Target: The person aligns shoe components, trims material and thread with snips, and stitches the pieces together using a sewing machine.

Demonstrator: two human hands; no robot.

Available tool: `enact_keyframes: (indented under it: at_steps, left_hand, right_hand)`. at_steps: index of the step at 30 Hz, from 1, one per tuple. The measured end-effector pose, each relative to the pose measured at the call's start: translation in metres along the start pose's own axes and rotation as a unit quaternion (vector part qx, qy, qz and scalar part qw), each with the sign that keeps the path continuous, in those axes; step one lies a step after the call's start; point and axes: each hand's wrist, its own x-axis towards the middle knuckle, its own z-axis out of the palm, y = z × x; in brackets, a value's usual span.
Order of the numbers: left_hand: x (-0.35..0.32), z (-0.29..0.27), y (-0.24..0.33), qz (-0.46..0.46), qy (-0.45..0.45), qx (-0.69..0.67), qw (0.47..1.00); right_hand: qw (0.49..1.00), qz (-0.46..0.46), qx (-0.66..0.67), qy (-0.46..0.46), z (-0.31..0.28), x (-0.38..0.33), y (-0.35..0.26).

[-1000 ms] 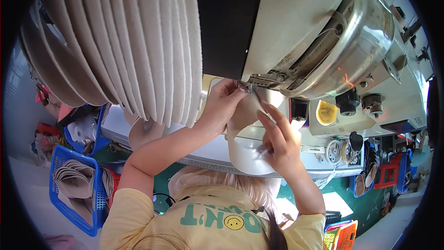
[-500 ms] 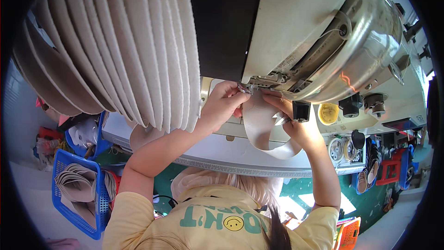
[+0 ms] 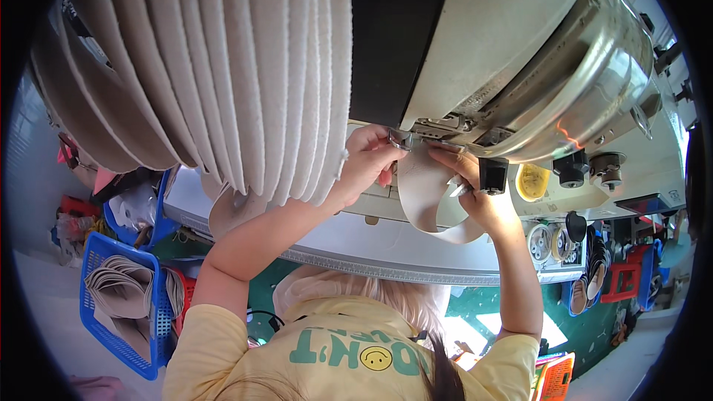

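Note:
A beige curved strip of shoe-upper material (image 3: 420, 197) runs under the head of a sewing machine (image 3: 490, 37) and loops down toward me. My left hand (image 3: 371, 160) is closed, thumb and forefinger pinching the strip's edge beside the shiny metal presser foot (image 3: 401, 139). My right hand (image 3: 479, 189) holds the strip's right side, forefinger stretched toward the foot and the other fingers curled. A small pale pointed piece (image 3: 455, 190) juts out by its curled fingers; I cannot tell what it is. The needle point is hidden.
Many beige pieces (image 3: 245, 67) hang in a row at upper left, close above my left forearm. A blue basket (image 3: 90, 289) with folded pieces stands lower left. Bobbins (image 3: 539, 241), a yellow round cup (image 3: 532, 182) and black knobs (image 3: 570, 169) are at right.
The whole view has shifted slightly, so the hanging pieces and machine appear farther right. Both hands keep their hold by the presser foot; the strip's loop sits slightly higher.

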Motion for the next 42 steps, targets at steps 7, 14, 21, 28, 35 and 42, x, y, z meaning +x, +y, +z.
enact_keyframes:
  at_steps: [7,14,21,28,35,42]
  left_hand:
    - [0.001,-0.003,0.001,0.011,-0.035,-0.010,0.999]
    - [0.006,-0.010,0.007,-0.018,-0.051,-0.023,0.998]
    - [0.024,-0.024,0.021,-0.011,-0.101,0.073,0.992]
    - [0.021,-0.023,0.013,0.005,-0.100,0.013,0.995]
    - [0.017,-0.015,-0.004,0.037,-0.050,-0.067,0.996]
    - [0.015,-0.008,-0.013,0.074,-0.008,-0.084,0.994]
  right_hand:
    - [1.000,0.002,0.017,0.017,0.006,-0.001,0.014]
    - [0.988,0.063,0.107,0.095,0.012,0.003,0.019]
    - [0.951,-0.092,-0.137,0.262,0.056,-0.002,-0.044]
    - [0.946,-0.069,-0.148,0.279,0.069,-0.003,-0.047]
    - [0.962,-0.053,-0.189,0.188,0.043,-0.010,-0.053]
    - [0.942,-0.064,-0.253,0.213,0.032,-0.008,-0.035]
